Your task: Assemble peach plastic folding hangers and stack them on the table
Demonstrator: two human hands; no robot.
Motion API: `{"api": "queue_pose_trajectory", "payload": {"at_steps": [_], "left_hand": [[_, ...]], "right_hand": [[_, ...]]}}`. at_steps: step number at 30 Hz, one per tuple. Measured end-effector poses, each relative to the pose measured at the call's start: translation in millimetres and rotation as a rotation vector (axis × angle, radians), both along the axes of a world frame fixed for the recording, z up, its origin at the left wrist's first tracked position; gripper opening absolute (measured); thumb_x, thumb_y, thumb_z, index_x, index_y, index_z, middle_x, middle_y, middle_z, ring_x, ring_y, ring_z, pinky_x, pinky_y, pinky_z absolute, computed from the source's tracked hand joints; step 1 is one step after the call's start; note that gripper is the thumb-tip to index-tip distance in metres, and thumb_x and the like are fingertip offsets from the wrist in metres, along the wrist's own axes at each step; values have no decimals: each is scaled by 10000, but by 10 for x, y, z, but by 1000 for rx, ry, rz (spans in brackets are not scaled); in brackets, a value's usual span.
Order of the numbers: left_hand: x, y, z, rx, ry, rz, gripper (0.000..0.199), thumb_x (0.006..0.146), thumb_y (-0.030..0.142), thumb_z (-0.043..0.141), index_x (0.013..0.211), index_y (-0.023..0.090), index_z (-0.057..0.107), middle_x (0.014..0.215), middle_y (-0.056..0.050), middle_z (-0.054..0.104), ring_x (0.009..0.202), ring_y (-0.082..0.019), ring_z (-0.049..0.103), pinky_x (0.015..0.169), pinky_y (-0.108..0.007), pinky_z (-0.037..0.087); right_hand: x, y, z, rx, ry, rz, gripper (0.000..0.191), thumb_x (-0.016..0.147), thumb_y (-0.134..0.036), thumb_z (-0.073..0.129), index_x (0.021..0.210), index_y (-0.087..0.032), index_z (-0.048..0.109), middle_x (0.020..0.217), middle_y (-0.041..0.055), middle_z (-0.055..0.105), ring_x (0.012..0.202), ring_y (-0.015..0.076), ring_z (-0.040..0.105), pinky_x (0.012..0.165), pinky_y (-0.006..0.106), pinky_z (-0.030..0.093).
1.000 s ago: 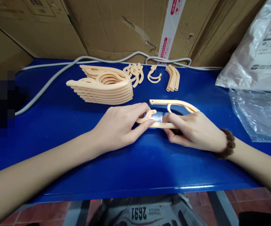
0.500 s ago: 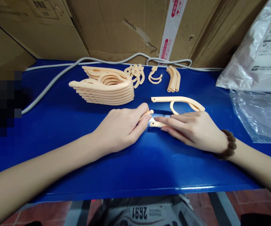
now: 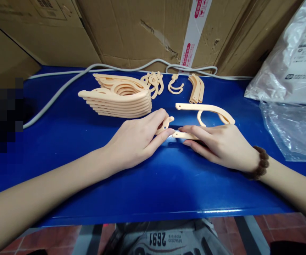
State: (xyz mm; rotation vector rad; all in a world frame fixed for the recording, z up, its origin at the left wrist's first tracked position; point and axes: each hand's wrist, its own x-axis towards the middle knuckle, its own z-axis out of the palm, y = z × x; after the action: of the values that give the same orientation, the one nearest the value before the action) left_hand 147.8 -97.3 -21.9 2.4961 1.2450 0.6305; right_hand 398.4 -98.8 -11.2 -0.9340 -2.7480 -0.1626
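My left hand point(image 3: 142, 140) pinches a small cream plastic hook piece point(image 3: 166, 124) between thumb and fingers, its curved end showing past the fingertips. Close to its right, my right hand point(image 3: 216, 141) closes on a cream hanger frame point(image 3: 206, 107), whose long upper arm, inner loop and lower arm point(image 3: 185, 135) stick out from under the fingers. The left thumb tip is by the holed end of the lower arm. The palm side of each hand is hidden.
Behind my hands on the blue table point(image 3: 142, 191) lie stacked cream hanger frames point(image 3: 121, 104), two groups of hooks point(image 3: 154, 84) point(image 3: 175, 85) and curved arm pieces point(image 3: 196, 88). A white cable point(image 3: 59, 90) runs before cardboard boxes point(image 3: 131, 35). Plastic bags point(image 3: 283, 67) are at right.
The hanger frame has shifted slightly up and right with my right hand. The hook piece in my left hand has turned and shows more of its shape.
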Motion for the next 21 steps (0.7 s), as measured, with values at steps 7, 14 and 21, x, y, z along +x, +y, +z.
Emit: {"api": "queue_pose_trajectory", "payload": {"at_steps": [7,14,21], "left_hand": [[8,-7,-5,-2,111,-44,348,1080,453,257,954,231,493,697,21,600,564,-177,584,521,-270,324],[5,-12,-15,43,162,-73,364,1091,414,231,918,229,492,761,14,668,636,-185,635,535,-279,313],[5,-13,-28,129,207,-122,347,1097,379,255,915,218,502,668,33,636,553,-182,612,515,-267,300]], "right_hand": [[16,8,-2,13,6,24,317,1085,-343,418,1223,-190,659,932,15,788,709,129,720,580,263,404],[25,12,-1,49,17,52,311,1080,-325,448,1258,-178,656,978,20,792,757,139,738,617,261,439],[8,28,0,104,-1,81,301,1076,-313,465,1238,-163,669,865,-9,771,714,132,728,591,262,422]]}}
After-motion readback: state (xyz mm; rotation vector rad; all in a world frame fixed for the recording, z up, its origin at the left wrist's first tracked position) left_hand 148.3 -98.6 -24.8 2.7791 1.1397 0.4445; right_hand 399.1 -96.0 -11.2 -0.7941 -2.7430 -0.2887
